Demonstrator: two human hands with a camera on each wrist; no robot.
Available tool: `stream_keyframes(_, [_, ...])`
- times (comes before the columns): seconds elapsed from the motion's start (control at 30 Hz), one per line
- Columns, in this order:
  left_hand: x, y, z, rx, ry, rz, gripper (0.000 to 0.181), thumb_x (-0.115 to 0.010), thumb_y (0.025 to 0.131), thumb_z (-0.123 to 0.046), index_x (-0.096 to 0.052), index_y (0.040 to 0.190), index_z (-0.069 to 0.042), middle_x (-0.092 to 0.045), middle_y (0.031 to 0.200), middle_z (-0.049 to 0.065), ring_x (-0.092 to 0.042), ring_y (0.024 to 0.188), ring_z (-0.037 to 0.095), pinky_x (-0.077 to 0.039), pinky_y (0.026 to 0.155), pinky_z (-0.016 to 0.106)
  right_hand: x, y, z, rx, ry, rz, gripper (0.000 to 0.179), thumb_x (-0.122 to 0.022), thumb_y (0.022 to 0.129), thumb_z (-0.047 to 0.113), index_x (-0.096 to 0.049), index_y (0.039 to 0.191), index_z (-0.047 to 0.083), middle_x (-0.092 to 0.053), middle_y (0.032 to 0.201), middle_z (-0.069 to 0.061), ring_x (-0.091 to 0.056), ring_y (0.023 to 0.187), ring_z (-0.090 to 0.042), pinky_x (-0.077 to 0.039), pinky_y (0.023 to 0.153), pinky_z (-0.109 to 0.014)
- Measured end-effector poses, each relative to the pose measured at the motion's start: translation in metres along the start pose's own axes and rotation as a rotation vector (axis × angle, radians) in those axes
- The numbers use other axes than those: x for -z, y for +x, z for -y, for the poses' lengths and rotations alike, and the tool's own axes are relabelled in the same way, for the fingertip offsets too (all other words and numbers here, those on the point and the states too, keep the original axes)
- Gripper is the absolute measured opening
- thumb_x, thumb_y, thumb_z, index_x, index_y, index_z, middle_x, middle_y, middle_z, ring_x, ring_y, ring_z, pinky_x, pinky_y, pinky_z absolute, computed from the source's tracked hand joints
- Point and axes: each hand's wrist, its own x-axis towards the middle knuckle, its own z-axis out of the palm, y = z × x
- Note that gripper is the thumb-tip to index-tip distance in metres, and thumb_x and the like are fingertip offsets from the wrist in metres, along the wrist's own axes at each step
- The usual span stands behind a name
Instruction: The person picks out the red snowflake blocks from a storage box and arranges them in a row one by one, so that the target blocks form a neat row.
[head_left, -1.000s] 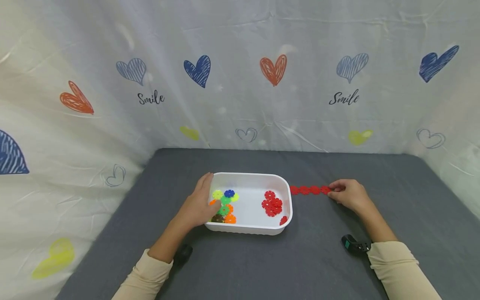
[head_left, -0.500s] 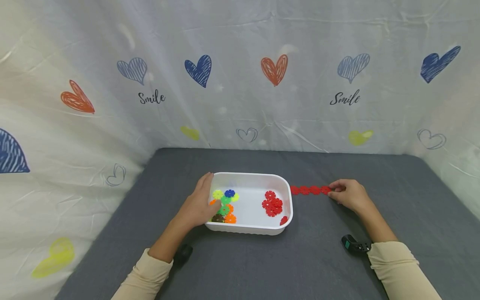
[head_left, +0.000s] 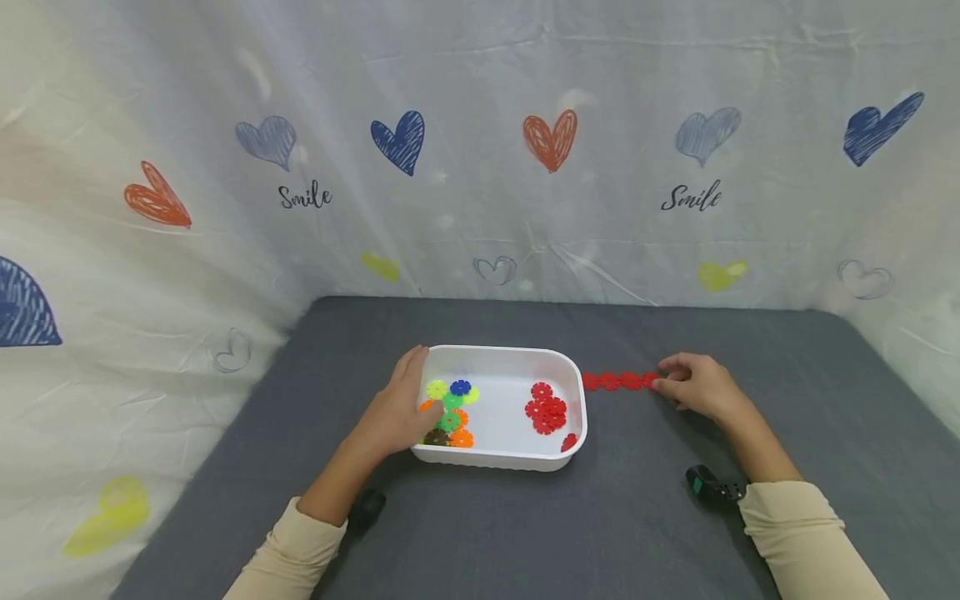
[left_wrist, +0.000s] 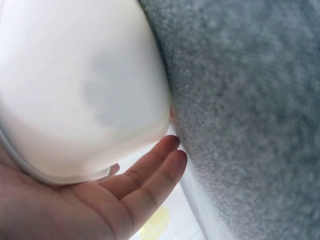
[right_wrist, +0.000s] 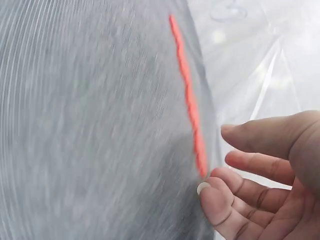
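Observation:
My left hand (head_left: 397, 410) grips the left end of a white plastic tray (head_left: 498, 458), thumb over the rim and fingers along the outer wall. The left wrist view shows two straight fingers (left_wrist: 150, 187) beside that wall (left_wrist: 70, 90). To the right of the tray lies a straight row of red snowflake discs (head_left: 618, 381), joined edge to edge, its left end hidden behind the tray. My right hand (head_left: 697, 387) is at the row's right end. In the right wrist view, the index finger stands away from the thumb (right_wrist: 215, 205), which is right beside the row's tip (right_wrist: 201, 167).
Inside the tray, loose red discs (head_left: 546, 411) lie at the right and mixed green, orange, yellow, blue and brown discs (head_left: 450, 419) at the left. A black wristband device (head_left: 712, 485) is at the right wrist. Grey cloth (head_left: 525, 533) covers the table; a printed curtain (head_left: 450, 217) hangs behind.
My right hand's index finger has lifted from the end disc and spread from the thumb. The red row, tray and left hand stay in place.

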Motion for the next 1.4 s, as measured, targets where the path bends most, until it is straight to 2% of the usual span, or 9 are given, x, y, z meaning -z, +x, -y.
stream_keyframes(0.23, [-0.002,0.000,0.000,0.020,0.000,0.009,0.085,-0.060,0.090,-0.025,-0.015,0.160,-0.007,-0.013,0.165,0.012,-0.046,0.129,0.040,-0.040,0.102,0.061,-0.008,-0.004,0.047,0.172,-0.104,-0.037,0.038,-0.068,0.094,0.019,-0.064,0.122,-0.007,-0.069,0.103,-0.017,-0.068,0.085,-0.029,-0.055,0.066,-0.040])
stream_keyframes(0.43, [-0.002,0.001,0.001,0.027,0.001,0.012,0.086,-0.061,0.091,-0.024,-0.014,0.161,-0.008,-0.012,0.165,0.011,-0.046,0.129,0.039,-0.040,0.102,0.061,-0.026,-0.010,0.102,0.444,-0.235,-0.096,0.026,-0.073,0.089,0.009,-0.070,0.111,-0.004,-0.068,0.099,-0.012,-0.064,0.085,-0.027,-0.055,0.073,-0.044])
stream_keyframes(0.53, [-0.002,0.001,0.002,0.025,0.002,0.008,0.086,-0.061,0.090,-0.024,-0.014,0.160,-0.007,-0.013,0.165,0.012,-0.046,0.130,0.040,-0.039,0.103,0.061,-0.041,-0.010,0.125,0.619,-0.331,-0.014,0.024,-0.077,0.084,0.004,-0.072,0.108,0.001,-0.067,0.100,-0.009,-0.062,0.087,-0.023,-0.056,0.075,-0.039])
stream_keyframes(0.63, [-0.001,0.001,0.003,0.017,0.004,0.003,0.086,-0.061,0.090,-0.024,-0.015,0.160,-0.006,-0.013,0.165,0.012,-0.046,0.130,0.040,-0.039,0.103,0.061,-0.059,-0.008,0.140,0.727,-0.442,0.154,0.030,-0.080,0.081,0.006,-0.073,0.110,0.005,-0.064,0.107,-0.008,-0.059,0.094,-0.021,-0.055,0.078,-0.035])
stream_keyframes(0.73, [-0.001,0.001,0.003,0.013,0.003,0.006,0.086,-0.061,0.090,-0.024,-0.015,0.160,-0.006,-0.013,0.165,0.012,-0.045,0.131,0.040,-0.039,0.103,0.061,-0.075,-0.003,0.148,0.712,-0.555,0.374,0.040,-0.082,0.080,0.013,-0.070,0.119,0.011,-0.062,0.120,-0.008,-0.056,0.104,-0.022,-0.053,0.088,-0.037])
stream_keyframes(0.9, [-0.002,0.001,0.002,0.009,0.011,0.004,0.086,-0.061,0.090,-0.025,-0.016,0.160,-0.007,-0.014,0.165,0.011,-0.047,0.129,0.039,-0.040,0.102,0.061,-0.089,0.008,0.159,0.495,-0.772,0.600,0.057,-0.084,0.077,0.021,-0.058,0.128,0.024,-0.053,0.126,0.003,-0.047,0.115,-0.020,-0.040,0.100,-0.044])
stream_keyframes(1.13, [-0.002,0.002,-0.001,0.007,0.025,0.003,0.086,-0.062,0.090,-0.026,-0.017,0.160,-0.007,-0.016,0.165,0.011,-0.049,0.127,0.038,-0.042,0.100,0.061,-0.093,0.005,0.168,0.416,-0.966,0.565,0.032,-0.079,0.080,0.017,-0.058,0.103,0.020,-0.046,0.101,-0.001,-0.046,0.086,-0.020,-0.047,0.069,-0.032])
stream_keyframes(1.27, [-0.002,0.003,-0.001,0.009,0.031,-0.003,0.086,-0.062,0.089,-0.025,-0.017,0.160,-0.007,-0.016,0.165,0.012,-0.049,0.127,0.038,-0.042,0.100,0.061,-0.094,0.003,0.170,0.415,-1.036,0.559,0.011,-0.073,0.083,0.014,-0.064,0.083,0.021,-0.048,0.090,-0.002,-0.046,0.076,-0.020,-0.046,0.063,-0.033])
stream_keyframes(1.4, [-0.002,0.002,0.000,0.020,0.033,0.000,0.086,-0.063,0.090,-0.026,-0.017,0.160,-0.008,-0.016,0.165,0.011,-0.049,0.125,0.038,-0.041,0.101,0.061,-0.097,0.002,0.170,0.463,-1.059,0.551,0.013,-0.072,0.082,0.012,-0.065,0.073,0.019,-0.049,0.078,0.000,-0.046,0.066,-0.017,-0.044,0.061,-0.032])
